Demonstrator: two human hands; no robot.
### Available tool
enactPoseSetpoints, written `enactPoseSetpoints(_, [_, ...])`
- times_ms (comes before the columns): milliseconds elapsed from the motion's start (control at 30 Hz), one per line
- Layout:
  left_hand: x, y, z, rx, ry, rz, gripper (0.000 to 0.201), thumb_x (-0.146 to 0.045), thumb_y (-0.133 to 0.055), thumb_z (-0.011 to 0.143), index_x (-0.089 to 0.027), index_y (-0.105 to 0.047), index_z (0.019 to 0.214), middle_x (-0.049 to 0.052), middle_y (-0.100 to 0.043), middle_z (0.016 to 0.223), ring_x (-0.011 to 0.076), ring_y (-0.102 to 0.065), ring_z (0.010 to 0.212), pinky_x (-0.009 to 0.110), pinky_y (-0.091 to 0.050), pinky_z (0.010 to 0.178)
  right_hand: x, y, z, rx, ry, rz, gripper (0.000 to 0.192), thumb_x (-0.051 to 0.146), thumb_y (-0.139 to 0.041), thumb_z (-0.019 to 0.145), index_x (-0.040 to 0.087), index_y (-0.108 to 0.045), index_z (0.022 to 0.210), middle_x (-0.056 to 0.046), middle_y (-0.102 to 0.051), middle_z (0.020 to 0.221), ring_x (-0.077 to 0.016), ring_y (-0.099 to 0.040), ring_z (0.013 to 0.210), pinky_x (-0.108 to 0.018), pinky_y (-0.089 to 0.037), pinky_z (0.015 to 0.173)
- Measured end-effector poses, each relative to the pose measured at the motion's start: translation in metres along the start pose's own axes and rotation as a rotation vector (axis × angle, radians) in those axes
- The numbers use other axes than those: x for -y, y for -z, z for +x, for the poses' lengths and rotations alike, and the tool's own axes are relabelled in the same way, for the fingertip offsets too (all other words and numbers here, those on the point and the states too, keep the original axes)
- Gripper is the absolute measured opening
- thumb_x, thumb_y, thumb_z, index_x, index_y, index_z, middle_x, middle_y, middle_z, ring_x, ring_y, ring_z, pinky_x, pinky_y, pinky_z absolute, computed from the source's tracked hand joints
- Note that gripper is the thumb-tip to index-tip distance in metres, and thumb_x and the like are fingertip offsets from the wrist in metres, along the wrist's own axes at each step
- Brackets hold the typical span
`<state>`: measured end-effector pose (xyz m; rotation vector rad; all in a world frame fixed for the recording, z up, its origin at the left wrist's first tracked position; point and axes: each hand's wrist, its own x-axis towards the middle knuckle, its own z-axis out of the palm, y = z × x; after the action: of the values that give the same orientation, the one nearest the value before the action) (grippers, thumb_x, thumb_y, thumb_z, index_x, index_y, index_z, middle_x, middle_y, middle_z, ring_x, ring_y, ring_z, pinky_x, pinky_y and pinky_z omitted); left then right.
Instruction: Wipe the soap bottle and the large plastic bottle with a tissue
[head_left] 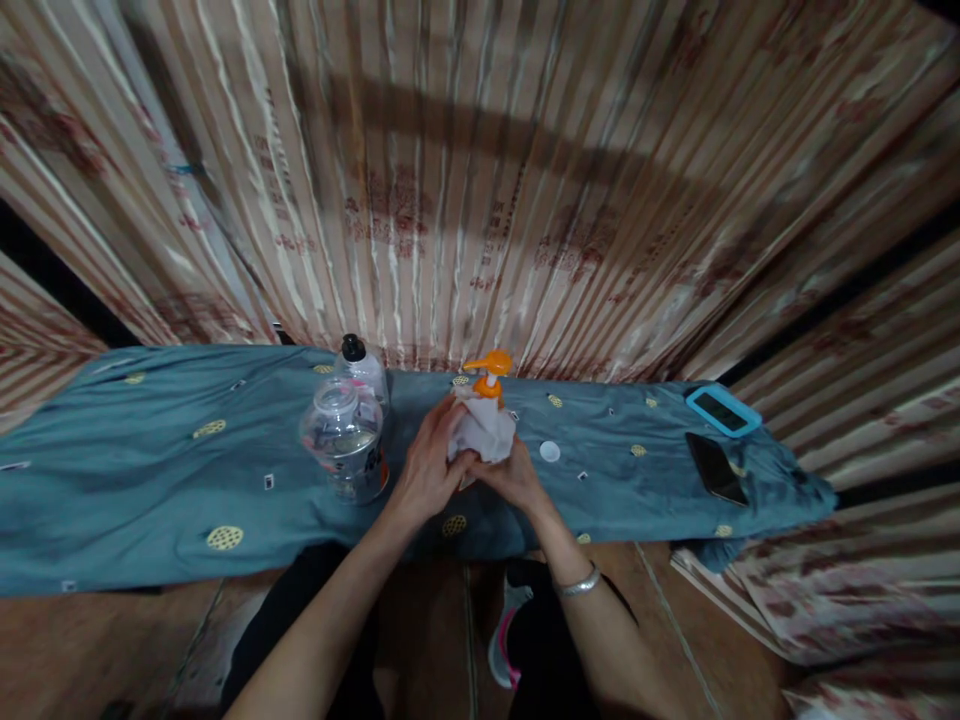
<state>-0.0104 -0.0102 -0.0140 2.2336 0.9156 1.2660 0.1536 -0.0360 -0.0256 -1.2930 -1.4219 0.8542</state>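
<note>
In the head view, I see the left hand (433,462) and the right hand (517,478) curled, partly closed, holding the white cloth (486,430) around the orange-topped bottle (488,387). This bottle is between the two hands, its pump (496,362) standing above them.

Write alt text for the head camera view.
A person's left hand and right hand hold an orange-topped bottle and white cloth between them, over teal fabric. A clear container and black-capped bottle stand left; a phone and blue-rimmed device lie right.

White cloth (486,432) (crumpled) against pump bottle (489,388)
</note>
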Motion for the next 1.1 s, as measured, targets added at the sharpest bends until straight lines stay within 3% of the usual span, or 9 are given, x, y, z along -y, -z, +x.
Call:
enactPoseSetpoints(100, [0.000,0.001,0.004,0.003,0.133,-0.124,0.062,-0.044,-0.059,0.086,-0.020,-0.041,0.141,0.012,-0.055,0.139,0.0291,-0.053,0.128,0.045,-0.044,0.108,0.006,0.000,-0.001,-0.024,0.067,-0.061,0.073,0.027,-0.082,0.068,0.020,-0.046,0.130,-0.006,-0.065,0.114,-0.0228,-0.066,0.093,-0.046,-0.052,0.087])
enactPoseSetpoints(200, [-0.004,-0.002,0.019,-0.009,0.195,-0.247,0.064,-0.043,-0.068,0.078,-0.018,-0.050,0.133,0.011,-0.063,0.129,0.0300,-0.061,0.117,0.043,-0.049,0.101,0.007,0.001,-0.001,-0.018,0.084,-0.094,0.085,0.029,-0.082,0.065,0.020,-0.038,0.137,-0.009,-0.065,0.120,-0.0250,-0.066,0.100,-0.045,-0.052,0.090])
enactPoseSetpoints(367, [-0.012,-0.003,0.059,0.080,0.264,-0.423,0.051,-0.036,-0.077,0.067,-0.017,-0.064,0.113,0.005,-0.073,0.101,0.0248,-0.069,0.089,0.037,-0.056,0.083,0.006,0.004,0.000,-0.039,0.049,-0.166,0.076,0.038,-0.084,0.063,0.019,-0.046,0.126,-0.011,-0.068,0.117,-0.0277,-0.067,0.102,-0.044,-0.053,0.088])
enactPoseSetpoints(467, [-0.015,-0.003,0.072,0.114,0.272,-0.432,0.044,-0.033,-0.080,0.061,-0.015,-0.068,0.100,0.004,-0.074,0.092,0.0230,-0.069,0.084,0.033,-0.056,0.076,0.006,0.004,0.000,-0.061,0.036,-0.188,0.074,0.041,-0.083,0.062,0.018,-0.047,0.122,-0.011,-0.069,0.112,-0.0270,-0.068,0.098,-0.044,-0.054,0.085])
enactPoseSetpoints(633, [-0.030,-0.009,0.070,-0.054,0.187,-0.178,0.041,-0.026,-0.078,0.063,-0.015,-0.066,0.101,0.006,-0.073,0.099,0.0230,-0.069,0.089,0.035,-0.055,0.084,0.007,0.001,0.001,-0.060,0.065,-0.207,0.066,0.038,-0.082,0.060,0.017,-0.051,0.115,-0.008,-0.069,0.103,-0.0241,-0.068,0.089,-0.044,-0.055,0.080])
enactPoseSetpoints(767, [-0.038,-0.009,0.075,-0.054,0.133,-0.029,0.027,-0.025,-0.078,0.063,-0.016,-0.067,0.087,0.007,-0.073,0.094,0.0235,-0.068,0.089,0.034,-0.054,0.084,0.010,0.000,-0.001,-0.059,0.077,-0.213,0.061,0.038,-0.080,0.061,0.017,-0.052,0.112,-0.007,-0.070,0.099,-0.0231,-0.068,0.085,-0.042,-0.056,0.077])
enactPoseSetpoints(933, [-0.028,-0.006,0.083,0.061,0.176,-0.181,0.023,-0.032,-0.075,0.066,-0.016,-0.068,0.081,0.004,-0.074,0.082,0.0182,-0.068,0.073,0.028,-0.053,0.071,0.013,0.002,0.000,-0.059,0.062,-0.218,0.074,0.041,-0.081,0.059,0.017,-0.047,0.119,-0.012,-0.068,0.114,-0.0279,-0.067,0.102,-0.045,-0.053,0.090])
enactPoseSetpoints(1100, [-0.018,-0.014,0.063,-0.116,0.233,-0.216,0.040,-0.034,-0.077,0.063,-0.016,-0.066,0.098,0.008,-0.074,0.095,0.0228,-0.069,0.086,0.033,-0.054,0.081,0.012,-0.001,0.003,-0.061,0.036,-0.246,0.079,0.036,-0.082,0.056,0.015,-0.045,0.122,-0.013,-0.069,0.108,-0.0293,-0.068,0.095,-0.046,-0.055,0.084])
